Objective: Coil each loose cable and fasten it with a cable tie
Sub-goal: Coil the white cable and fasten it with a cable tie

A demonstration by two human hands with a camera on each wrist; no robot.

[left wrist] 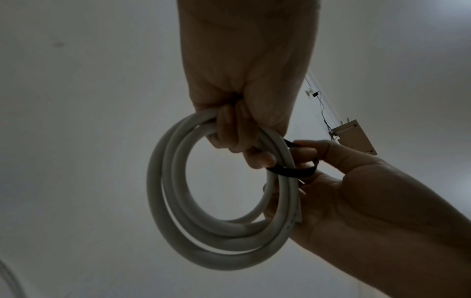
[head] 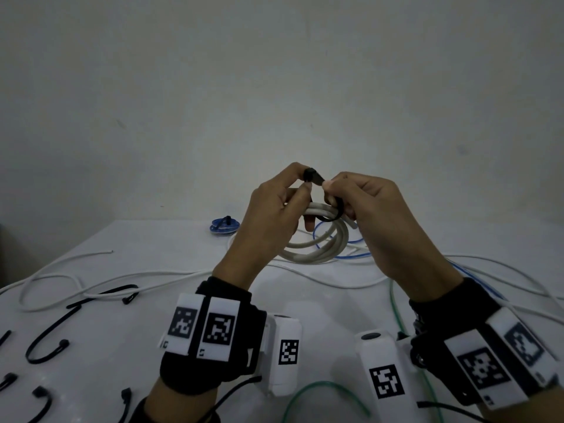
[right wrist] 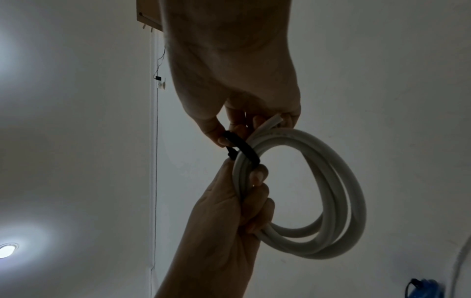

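Loose black cable ties (head: 48, 337): several, curved, scattered over the near-left of the white table (head: 146, 242).

Thin white cable (head: 91, 282): uncoiled, snaking across the left half of the table and on toward the right.

Blue coiled cable (head: 224, 226): small bundle at the far edge of the table, left of the hands, with a black tie around it; also seen low at right in the right wrist view (right wrist: 423, 288).

Left hand (head: 271, 221): raised above the table, fingers curled round the bundled turns of the thick white coiled cable (head: 317, 245), while thumb and forefinger pinch the head end of the black cable tie (head: 314, 177).

Thick white coiled cable, wrist views (left wrist: 216, 201) (right wrist: 318, 201): about three round loops hanging below both hands, clear of the table. The black cable tie (left wrist: 290, 171) (right wrist: 244, 150) is looped across the turns between the two hands.

Right hand (head: 378, 221): just beside the left, fingertips nearly touching it; thumb and forefinger pinch the tie's strap, other fingers curled against the coil's top.

Thin blue cable (head: 341, 254): loose, lying on the table behind the held coil.

Green cable (head: 323, 389): loose, curving along the near-right of the table beneath the right wrist.
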